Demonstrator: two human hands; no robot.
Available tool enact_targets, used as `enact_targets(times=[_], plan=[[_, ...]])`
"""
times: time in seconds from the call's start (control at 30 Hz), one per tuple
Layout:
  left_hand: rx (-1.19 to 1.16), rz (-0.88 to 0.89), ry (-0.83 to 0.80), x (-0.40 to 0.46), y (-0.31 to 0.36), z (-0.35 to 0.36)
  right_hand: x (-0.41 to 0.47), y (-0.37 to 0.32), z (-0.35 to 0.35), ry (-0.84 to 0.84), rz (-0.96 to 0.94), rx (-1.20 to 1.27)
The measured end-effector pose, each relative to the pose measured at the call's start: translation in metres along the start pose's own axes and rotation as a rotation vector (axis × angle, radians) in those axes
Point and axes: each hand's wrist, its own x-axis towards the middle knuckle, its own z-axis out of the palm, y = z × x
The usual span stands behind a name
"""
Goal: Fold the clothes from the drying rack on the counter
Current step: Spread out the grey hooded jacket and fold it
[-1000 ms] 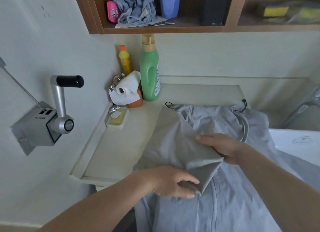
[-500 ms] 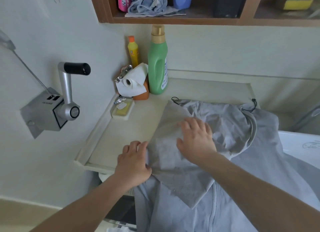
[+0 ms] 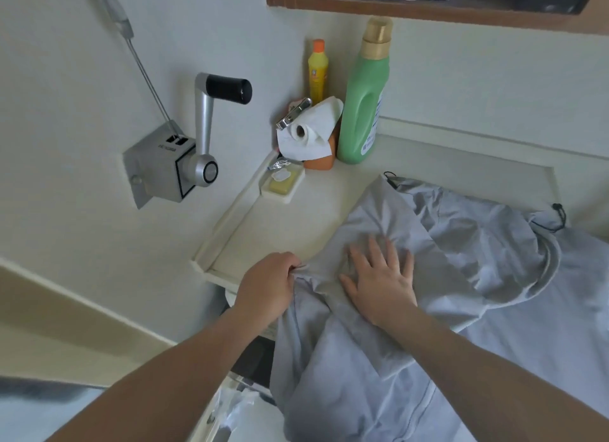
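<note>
Head view: left hand [image 3: 263,286] pinches grey garment [image 3: 461,260]; right hand [image 3: 379,280] presses it, fingers spread.

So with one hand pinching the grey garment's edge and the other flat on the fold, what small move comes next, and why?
Probably sweep the right hand outward to smooth the folded panel: the grey garment looks wrinkled there, while the left hand pinches its edge taut at the counter front.

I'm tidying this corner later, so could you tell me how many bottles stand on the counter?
2: a tall green bottle with a gold cap at the back, and a small yellow bottle left of it against the wall.
</note>
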Motion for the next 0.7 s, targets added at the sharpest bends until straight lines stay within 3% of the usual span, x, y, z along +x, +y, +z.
enact_targets(times=[0.1,0.23,0.43,0.57,0.7], plan=[[-0.067,-0.013,0.058,0.009,-0.003,-0.005,-0.008,-0.025,-0.003,0.091,-0.056,0.019],[-0.239,-0.115,0.06,-0.004,-0.009,-0.007,-0.016,-0.038,0.009,-0.027,-0.117,0.104],[-0.241,-0.232,0.081,-0.07,-0.002,0.002,-0.013,-0.028,0.011,-0.049,-0.171,0.078],[-0.14,-0.328,-0.035,-0.109,0.009,0.028,-0.027,-0.029,0.002,0.002,-0.169,0.083],[-0.213,-0.53,-0.129,-0.133,0.025,0.053,-0.051,-0.025,0.003,-0.033,-0.164,0.11]])
